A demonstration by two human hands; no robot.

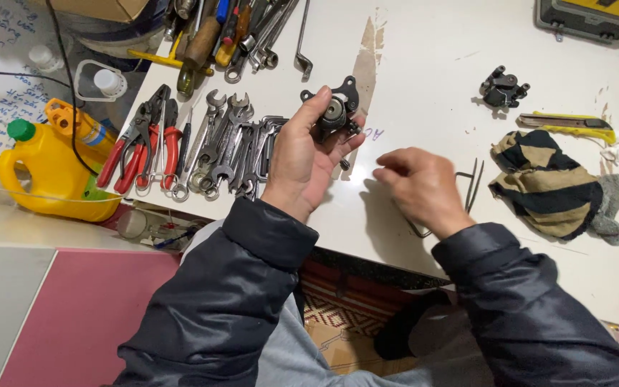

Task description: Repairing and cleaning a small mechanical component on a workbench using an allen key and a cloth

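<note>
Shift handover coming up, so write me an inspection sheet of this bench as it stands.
Surface: white table, scuffed, with a brown worn patch near the middle.
Job's things: left hand holds a black metal part off the table; a similar small black part lies apart, farther back.
Clutter: row of wrenches, red-handled pliers, striped rag, yellow utility knife, tweezers.
Grippers: right hand is low over the table, fingers curled, beside the tweezers; whether it holds anything cannot be told.
Cables: black cable runs past the table's left edge.
Surroundings: yellow jug with a green cap, pink floor panel.
</note>
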